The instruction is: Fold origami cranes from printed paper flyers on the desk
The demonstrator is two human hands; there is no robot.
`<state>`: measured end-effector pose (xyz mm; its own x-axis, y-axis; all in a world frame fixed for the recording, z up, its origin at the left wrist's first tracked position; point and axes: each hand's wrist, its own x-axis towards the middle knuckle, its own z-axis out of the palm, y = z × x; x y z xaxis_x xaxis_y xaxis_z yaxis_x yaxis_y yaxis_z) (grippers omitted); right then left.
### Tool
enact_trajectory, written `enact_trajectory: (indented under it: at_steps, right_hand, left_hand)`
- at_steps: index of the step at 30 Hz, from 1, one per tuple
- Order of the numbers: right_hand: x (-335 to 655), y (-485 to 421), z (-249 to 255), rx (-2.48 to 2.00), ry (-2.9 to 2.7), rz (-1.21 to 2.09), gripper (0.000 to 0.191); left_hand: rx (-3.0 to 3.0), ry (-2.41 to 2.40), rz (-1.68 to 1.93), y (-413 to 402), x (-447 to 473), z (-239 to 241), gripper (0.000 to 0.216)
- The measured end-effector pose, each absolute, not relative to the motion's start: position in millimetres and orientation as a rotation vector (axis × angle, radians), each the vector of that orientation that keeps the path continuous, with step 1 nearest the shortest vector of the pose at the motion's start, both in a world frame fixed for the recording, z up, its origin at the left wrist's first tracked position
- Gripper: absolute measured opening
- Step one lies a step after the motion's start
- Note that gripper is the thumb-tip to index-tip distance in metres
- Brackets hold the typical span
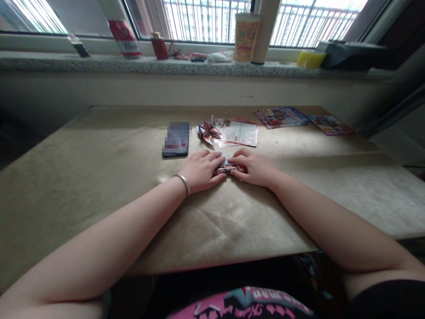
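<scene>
"Largest first?"
"See a broad beige table [79, 186], stretching beneath a granite windowsill [186, 67]."
"Then?"
"Two bare hands, low over the middle of the table: left hand [201, 170] angling in from one side, right hand [256, 167] from the other, fingertips nearly meeting."
"Anything sizeable beyond?"
"On the sill, a tall patterned cup [246, 37]. On the table's far right, a stack of colourful printed sheets [282, 117], with a smaller stack [330, 125] just beside."
"Smaller?"
"Left of centre, a dark phone [177, 138], lying flat, screen blurred out. Beyond the hands, a white printed sheet [241, 132], next to a spiky folded-paper shape [210, 130]."
"And beneath the fingers?"
"A small piece of folded paper [229, 168], lying on the table between both hands. Clamped at either end: fingers across the top, thumbs along the near edge."
"Smallest?"
"A slim silvery bracelet [184, 184], circling the left wrist."
</scene>
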<state>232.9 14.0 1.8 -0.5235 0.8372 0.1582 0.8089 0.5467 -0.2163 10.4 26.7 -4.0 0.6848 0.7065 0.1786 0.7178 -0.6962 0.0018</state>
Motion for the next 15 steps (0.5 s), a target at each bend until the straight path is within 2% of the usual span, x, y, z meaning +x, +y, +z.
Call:
enact_trajectory:
  at_steps: [10,15]
  right_hand:
    - [233.5,14.4,1.6,-1.355,-2.532,0.192,0.042]
    - [232.8,14.1,0.8,-1.358,-2.524,0.166,0.043]
  left_hand:
    - [-2.815,-1.074,-0.266,24.0,9.7,-0.6,0.048]
    - [-2.771,-1.098,-0.246,23.7,10.3,-1.1,0.051]
